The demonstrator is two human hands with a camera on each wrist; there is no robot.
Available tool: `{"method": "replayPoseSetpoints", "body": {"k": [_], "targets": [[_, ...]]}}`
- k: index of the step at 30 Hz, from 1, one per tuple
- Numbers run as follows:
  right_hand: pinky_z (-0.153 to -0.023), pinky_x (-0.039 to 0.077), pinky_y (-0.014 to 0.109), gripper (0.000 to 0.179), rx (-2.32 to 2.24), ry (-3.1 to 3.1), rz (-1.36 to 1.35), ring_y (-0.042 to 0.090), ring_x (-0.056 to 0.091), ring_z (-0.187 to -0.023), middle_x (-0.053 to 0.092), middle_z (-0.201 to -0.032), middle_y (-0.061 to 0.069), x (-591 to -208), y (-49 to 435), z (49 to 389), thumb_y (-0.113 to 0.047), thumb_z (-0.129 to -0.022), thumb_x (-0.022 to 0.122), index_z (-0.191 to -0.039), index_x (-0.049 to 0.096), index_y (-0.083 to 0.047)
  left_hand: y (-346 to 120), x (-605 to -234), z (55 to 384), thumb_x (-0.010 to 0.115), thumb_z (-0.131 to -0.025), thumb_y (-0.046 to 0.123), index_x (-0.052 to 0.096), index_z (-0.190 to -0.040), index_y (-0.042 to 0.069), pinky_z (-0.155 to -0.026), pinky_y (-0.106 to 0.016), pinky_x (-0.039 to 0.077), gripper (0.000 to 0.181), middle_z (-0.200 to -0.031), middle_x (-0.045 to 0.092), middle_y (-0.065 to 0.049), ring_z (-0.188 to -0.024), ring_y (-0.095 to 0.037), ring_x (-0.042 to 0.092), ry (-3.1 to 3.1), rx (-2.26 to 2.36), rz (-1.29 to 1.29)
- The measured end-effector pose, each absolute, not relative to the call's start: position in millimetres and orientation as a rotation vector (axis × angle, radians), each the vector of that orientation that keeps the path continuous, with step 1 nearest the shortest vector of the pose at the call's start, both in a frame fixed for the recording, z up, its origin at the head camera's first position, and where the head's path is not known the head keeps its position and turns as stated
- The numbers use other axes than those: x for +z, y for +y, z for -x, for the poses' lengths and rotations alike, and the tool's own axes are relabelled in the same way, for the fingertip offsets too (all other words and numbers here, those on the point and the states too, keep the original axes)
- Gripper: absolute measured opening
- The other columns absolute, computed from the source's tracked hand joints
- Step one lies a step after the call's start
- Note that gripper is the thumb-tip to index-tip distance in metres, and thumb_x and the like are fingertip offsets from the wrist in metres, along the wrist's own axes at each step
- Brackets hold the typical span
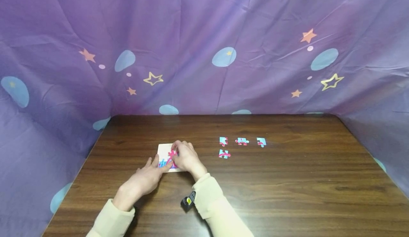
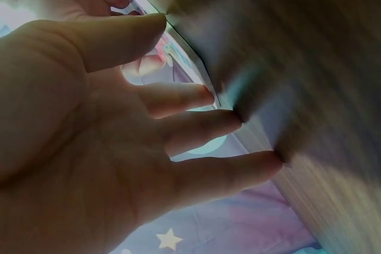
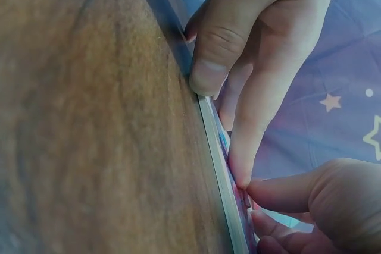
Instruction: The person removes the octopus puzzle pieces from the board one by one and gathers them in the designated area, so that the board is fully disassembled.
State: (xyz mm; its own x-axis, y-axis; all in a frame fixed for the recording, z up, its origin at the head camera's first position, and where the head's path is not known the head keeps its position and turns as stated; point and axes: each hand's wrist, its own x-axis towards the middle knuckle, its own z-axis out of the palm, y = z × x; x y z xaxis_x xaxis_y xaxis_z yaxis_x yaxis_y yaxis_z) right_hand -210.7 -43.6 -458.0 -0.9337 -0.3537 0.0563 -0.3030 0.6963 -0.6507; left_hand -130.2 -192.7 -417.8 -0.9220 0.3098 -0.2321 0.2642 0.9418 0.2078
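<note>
A small square puzzle tray (image 1: 163,148) with a pale base lies on the table, its lower part covered by pink and blue jigsaw pieces. Over its right side, my right hand (image 1: 186,157) pinches a pink puzzle piece (image 1: 172,154) between thumb and fingers; these fingers partly hide the piece. My left hand (image 1: 145,179) rests at the tray's near left corner, index finger stretched over the assembled pieces. In the left wrist view, the left hand's fingers (image 2: 202,173) are fairly straight, several of them against the tray edge or table.
Loose puzzle pieces lie to the right: one light blue and pink piece (image 1: 223,141), another (image 1: 242,141), a third (image 1: 261,142), and one (image 1: 224,154) nearer me. The brown wooden table (image 1: 287,187) meets a purple curtain (image 1: 198,23) at its back and sides.
</note>
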Motion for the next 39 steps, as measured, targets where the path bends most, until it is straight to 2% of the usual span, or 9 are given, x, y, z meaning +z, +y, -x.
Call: {"method": "replayPoseSetpoints", "body": {"k": [5, 9, 16, 23, 29, 39], "targets": [[-0.079, 0.045, 0.034, 0.026, -1.107, 2.816, 0.554, 0.022, 0.051, -0.093, 0.053, -0.086, -0.001, -457.2, -42.3, 211.1, -0.010, -0.078, 0.074, -0.101, 0.062, -0.015, -193.1, -418.9, 131.9, 0.058, -0.098, 0.013, 0.055, -0.140, 0.014, -0.082, -0.078, 0.039, 0.042, -0.141, 0.032, -0.044, -0.124, -0.064, 0.036, 2.864, 0.293, -0.446], [-0.081, 0.045, 0.035, 0.025, -1.142, 2.806, 0.554, 0.023, 0.052, -0.094, 0.054, -0.087, -0.001, -458.2, -42.0, 210.6, -0.010, -0.079, 0.074, -0.101, 0.062, -0.015, -191.6, -419.3, 131.5, 0.059, -0.098, 0.013, 0.056, -0.140, 0.014, -0.081, -0.078, 0.040, 0.042, -0.140, 0.032, -0.045, -0.122, -0.065, 0.037, 2.875, 0.315, -0.441], [-0.078, 0.045, 0.035, 0.029, -1.237, 2.783, 0.604, 0.024, 0.052, -0.090, 0.056, -0.086, 0.001, -459.5, -41.2, 209.6, -0.004, -0.077, 0.074, -0.101, 0.061, -0.014, -191.0, -420.9, 127.9, 0.059, -0.098, 0.013, 0.056, -0.138, 0.019, -0.071, -0.073, 0.047, 0.042, -0.134, 0.039, -0.045, -0.114, -0.064, 0.046, 2.926, 0.224, -0.478], [-0.079, 0.044, 0.034, 0.029, -1.301, 2.736, 0.578, 0.022, 0.052, -0.089, 0.058, -0.085, -0.001, -457.5, -40.5, 210.2, -0.003, -0.076, 0.074, -0.099, 0.061, -0.015, -190.1, -421.3, 129.1, 0.062, -0.096, 0.021, 0.058, -0.138, 0.017, -0.075, -0.078, 0.042, 0.042, -0.137, 0.036, -0.046, -0.118, -0.066, 0.041, 2.909, 0.285, -0.460], [-0.072, 0.044, 0.029, 0.028, -1.404, 2.663, 0.605, 0.015, 0.054, -0.078, 0.060, -0.077, -0.004, -457.7, -39.6, 212.5, 0.002, -0.076, 0.072, -0.098, 0.062, -0.012, -189.2, -420.7, 129.2, 0.064, -0.095, 0.029, 0.057, -0.139, 0.016, -0.077, -0.079, 0.040, 0.046, -0.138, 0.034, -0.046, -0.119, -0.067, 0.038, 2.893, 0.313, -0.453], [-0.067, 0.045, 0.029, 0.024, -1.478, 2.587, 0.528, 0.012, 0.055, -0.070, 0.060, -0.076, -0.004, -458.7, -39.0, 213.7, 0.001, -0.079, 0.071, -0.097, 0.064, -0.014, -189.6, -417.7, 128.1, 0.065, -0.095, 0.029, 0.055, -0.141, 0.018, -0.076, -0.078, 0.041, 0.049, -0.137, 0.035, -0.046, -0.119, -0.067, 0.039, 2.895, 0.305, -0.475]]}}
